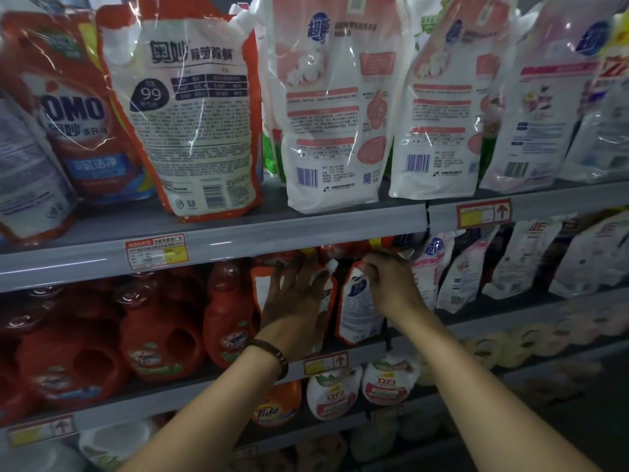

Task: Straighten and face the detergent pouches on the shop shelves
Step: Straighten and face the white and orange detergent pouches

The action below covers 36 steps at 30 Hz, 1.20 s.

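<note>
**Forearms reach up to two orange pouches on the middle shelf**

Fingers (301, 269) of the left hand (292, 301) are straight and spread, gripping nothing, and lie flat against the white back of an orange-edged pouch (261, 289) whose spout points up and to the right. The right hand (391, 284) has its fingers clenched round the top corner of the neighbouring orange pouch (357, 311). That pouch stands just beside the first, with its printed white back facing out. A bead bracelet (272, 352) circles the left wrist.

Both pouches stand on the middle shelf (136, 411). Red OMO bottles (231, 318) stand to their left and pink-and-white pouches (456, 277) to their right.

On the upper shelf (306, 233), a red OMO pouch (78, 114) shows its front at the far left. Next to it a large OMO pouch (190, 131) leans with its back and barcode outward. Two tall pink-backed pouches (326, 114) further right also show their barcodes. A red-and-yellow price tag (156, 252) sits on the rail of that shelf.

Below the middle shelf an orange Tide bottle (272, 410) shows beside the left forearm
</note>
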Tool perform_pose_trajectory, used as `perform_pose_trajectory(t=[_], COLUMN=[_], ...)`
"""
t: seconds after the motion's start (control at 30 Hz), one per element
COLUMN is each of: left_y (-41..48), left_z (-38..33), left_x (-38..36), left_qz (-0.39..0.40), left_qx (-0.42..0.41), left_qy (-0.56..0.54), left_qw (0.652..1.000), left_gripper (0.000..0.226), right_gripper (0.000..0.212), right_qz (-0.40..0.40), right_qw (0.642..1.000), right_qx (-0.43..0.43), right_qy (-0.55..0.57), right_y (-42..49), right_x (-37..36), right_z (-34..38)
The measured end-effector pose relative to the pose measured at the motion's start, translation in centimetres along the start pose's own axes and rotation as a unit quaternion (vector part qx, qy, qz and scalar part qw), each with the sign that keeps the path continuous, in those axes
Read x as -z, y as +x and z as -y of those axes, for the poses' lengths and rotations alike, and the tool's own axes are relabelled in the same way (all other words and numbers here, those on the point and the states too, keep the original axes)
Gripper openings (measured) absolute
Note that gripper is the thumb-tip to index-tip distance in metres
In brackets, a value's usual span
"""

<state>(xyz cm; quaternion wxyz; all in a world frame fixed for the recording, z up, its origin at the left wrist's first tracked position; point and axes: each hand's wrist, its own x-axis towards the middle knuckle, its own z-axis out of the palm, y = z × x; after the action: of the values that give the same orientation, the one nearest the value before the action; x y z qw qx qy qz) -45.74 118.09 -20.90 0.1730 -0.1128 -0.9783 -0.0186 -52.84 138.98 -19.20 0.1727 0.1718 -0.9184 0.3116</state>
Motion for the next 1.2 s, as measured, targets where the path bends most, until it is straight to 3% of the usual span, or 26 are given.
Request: perform_pose_trajectory(t=[0.33, 0.47, 0.67, 0.77, 0.83, 0.9, 1.13, 1.2], left_y=[0.5, 0.4, -0.4, -0.6, -1.2, -1.8, -3.0, -3.3], left_z=[-0.6, -0.8, -1.9, -2.6, -3.0, -2.9, -1.4, -1.0], left_x=[-0.3, -0.5, 0.5, 1.9, 2.8, 3.1, 3.7, 4.0], left_qz=[0.029, 0.003, -0.035, -0.040, -0.042, -0.054, -0.124, -0.154], left_qx=[-0.001, 0.006, 0.027, 0.046, 0.079, 0.105, 0.124, 0.128], left_qy=[-0.058, -0.086, -0.043, -0.153, -0.296, -0.363, -0.348, -0.365], left_qw=[0.998, 0.996, 0.998, 0.986, 0.951, 0.924, 0.921, 0.909], left_gripper=[0.084, 0.085, 0.079, 0.057, 0.036, 0.042, 0.046, 0.054], right_gripper=[0.022, 0.018, 0.012, 0.009, 0.009, 0.011, 0.017, 0.024], right_qz=[-0.036, -0.070, -0.094, -0.112, -0.117, -0.113, -0.075, -0.103], right_qw=[0.998, 0.995, 0.990, 0.986, 0.983, 0.981, 0.971, 0.966], right_qx=[0.041, 0.066, 0.087, 0.104, 0.118, 0.133, 0.159, 0.153], right_qy=[0.042, 0.039, 0.061, 0.065, 0.076, 0.090, 0.160, 0.181], right_y=[-1.3, -1.7, -3.0, -3.4, -3.6, -3.7, -3.8, -4.1], right_x=[0.8, 1.2, 2.5, 2.8, 3.1, 3.5, 4.9, 5.5], right_z=[1.4, 2.6, 4.8, 6.3, 7.3, 8.2, 10.1, 10.4])
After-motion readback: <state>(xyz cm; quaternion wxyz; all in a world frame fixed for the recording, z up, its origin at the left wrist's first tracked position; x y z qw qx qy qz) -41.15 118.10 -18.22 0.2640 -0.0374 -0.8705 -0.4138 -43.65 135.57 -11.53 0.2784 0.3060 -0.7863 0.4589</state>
